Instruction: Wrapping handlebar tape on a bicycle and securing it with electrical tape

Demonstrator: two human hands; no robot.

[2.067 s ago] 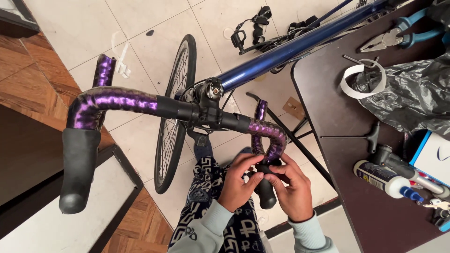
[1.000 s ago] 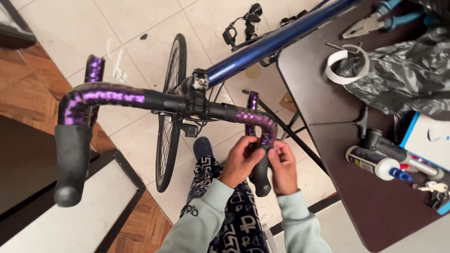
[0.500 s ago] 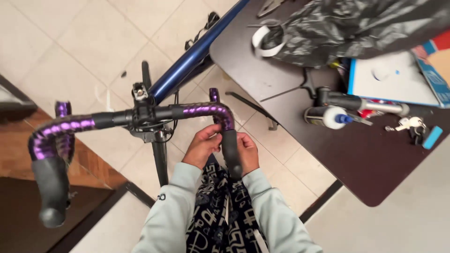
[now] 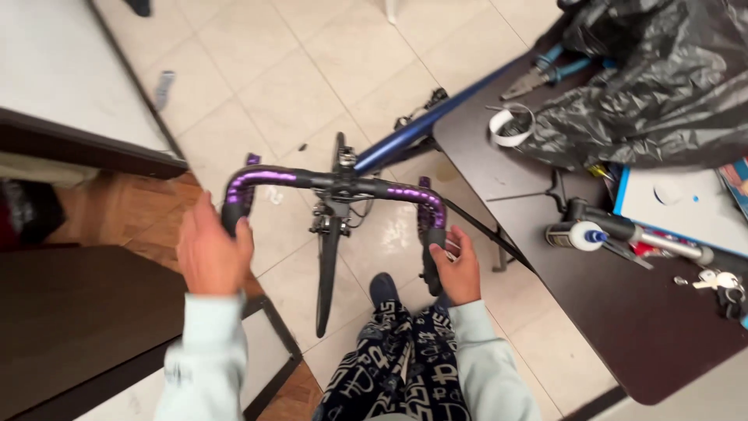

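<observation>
A bicycle's drop handlebar (image 4: 335,183), wrapped in purple tape, stands in front of me over the front wheel (image 4: 327,265). My right hand (image 4: 458,269) grips the black lower end of the right drop (image 4: 431,257). My left hand (image 4: 212,253) is at the left drop (image 4: 238,199), fingers apart, covering its lower end; a firm grip does not show. The blue frame tube (image 4: 413,132) runs back to the upper right.
A dark table (image 4: 623,312) stands on my right with a black plastic bag (image 4: 662,78), blue-handled pliers (image 4: 545,70), a roll of white tape (image 4: 510,125), a white tube (image 4: 576,234), keys (image 4: 713,281) and a white box. A pale counter edge (image 4: 93,132) lies left.
My left hand left the right drop, where both hands worked, and went over to the left drop. The view has pulled back and risen; the right hand stays on the right drop.
</observation>
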